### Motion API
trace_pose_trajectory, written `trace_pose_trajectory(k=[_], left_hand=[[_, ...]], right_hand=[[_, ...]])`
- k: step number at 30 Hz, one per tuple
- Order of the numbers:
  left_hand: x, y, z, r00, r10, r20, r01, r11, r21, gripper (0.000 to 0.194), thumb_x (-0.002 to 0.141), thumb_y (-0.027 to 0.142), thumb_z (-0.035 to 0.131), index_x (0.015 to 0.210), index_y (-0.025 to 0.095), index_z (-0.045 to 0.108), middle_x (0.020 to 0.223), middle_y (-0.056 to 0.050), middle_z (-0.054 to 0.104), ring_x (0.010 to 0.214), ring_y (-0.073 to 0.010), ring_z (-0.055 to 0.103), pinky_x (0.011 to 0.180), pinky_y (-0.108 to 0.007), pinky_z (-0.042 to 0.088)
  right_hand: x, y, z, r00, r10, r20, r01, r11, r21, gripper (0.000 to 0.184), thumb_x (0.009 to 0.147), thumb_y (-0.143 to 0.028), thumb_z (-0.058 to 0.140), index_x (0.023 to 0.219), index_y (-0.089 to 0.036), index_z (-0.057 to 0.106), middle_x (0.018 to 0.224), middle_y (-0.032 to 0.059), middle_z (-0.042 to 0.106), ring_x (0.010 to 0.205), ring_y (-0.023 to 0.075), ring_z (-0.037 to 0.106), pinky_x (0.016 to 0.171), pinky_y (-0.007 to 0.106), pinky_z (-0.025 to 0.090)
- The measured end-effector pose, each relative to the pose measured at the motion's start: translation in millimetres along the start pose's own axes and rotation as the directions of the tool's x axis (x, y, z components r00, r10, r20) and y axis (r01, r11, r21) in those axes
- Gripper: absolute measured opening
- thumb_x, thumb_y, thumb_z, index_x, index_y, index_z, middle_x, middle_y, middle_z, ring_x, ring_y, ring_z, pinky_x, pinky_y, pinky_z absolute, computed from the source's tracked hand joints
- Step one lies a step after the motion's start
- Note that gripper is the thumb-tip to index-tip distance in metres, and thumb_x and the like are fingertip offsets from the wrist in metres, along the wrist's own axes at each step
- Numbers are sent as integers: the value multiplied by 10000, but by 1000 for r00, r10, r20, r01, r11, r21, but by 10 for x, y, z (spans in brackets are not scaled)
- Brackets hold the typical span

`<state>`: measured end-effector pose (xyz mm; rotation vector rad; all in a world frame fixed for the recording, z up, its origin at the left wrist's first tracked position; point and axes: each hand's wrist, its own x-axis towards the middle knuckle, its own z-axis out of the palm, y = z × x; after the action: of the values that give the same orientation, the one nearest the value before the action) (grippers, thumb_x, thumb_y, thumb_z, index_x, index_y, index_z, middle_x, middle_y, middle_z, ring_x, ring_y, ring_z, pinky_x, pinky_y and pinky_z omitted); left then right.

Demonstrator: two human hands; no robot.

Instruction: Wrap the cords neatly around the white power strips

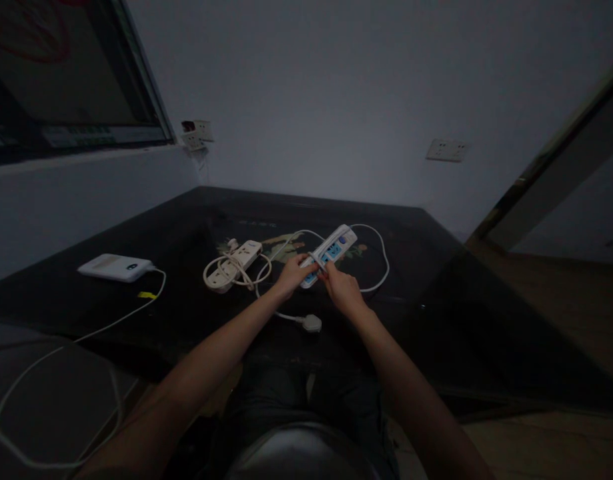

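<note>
A white power strip point(344, 239) with blue sockets lies slantwise on the dark table, between my hands. Its white cord point(386, 257) loops out to the right and back over the strip's middle. My left hand point(292, 275) is closed at the strip's left side, fingertips by the cord where it crosses. From the right, my right hand point(340, 287) pinches at the same crossing; its fingers seem to grip the cord. The cord's plug point(312, 324) rests on the table nearer to me. Exactly what lies under the fingertips is partly hidden.
Left of my hands lies a second power strip point(249, 251) with its cord coiled around it. A white power bank point(115, 267) with a cable point(121, 323) sits farther left on the table point(386, 360). Wall sockets point(447, 150) are behind, and the room is dim.
</note>
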<state>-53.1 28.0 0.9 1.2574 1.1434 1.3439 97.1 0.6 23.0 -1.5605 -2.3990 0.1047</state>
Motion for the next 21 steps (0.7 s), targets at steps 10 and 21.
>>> trace_pose_trajectory(k=[10, 21], left_hand=[[1, -24, -30, 996, 21, 86, -23, 999, 23, 363, 609, 302, 766, 901, 120, 651, 880, -56, 681, 788, -179, 620, 741, -285, 464], [2, -47, -11, 994, 64, 90, -70, 996, 59, 436, 637, 399, 754, 948, 125, 617, 877, -44, 654, 791, -171, 600, 713, -269, 452]], right_hand=[[-4, 28, 44, 1000, 4, 2, -4, 1000, 5, 235, 957, -337, 423, 1147, -205, 464, 967, 89, 725, 838, 252, 688, 608, 271, 362], [12, 92, 61, 990, 57, -127, -31, 980, 198, 228, 870, -374, 582, 1030, -221, 530, 848, 36, 707, 738, 205, 662, 561, 237, 316]])
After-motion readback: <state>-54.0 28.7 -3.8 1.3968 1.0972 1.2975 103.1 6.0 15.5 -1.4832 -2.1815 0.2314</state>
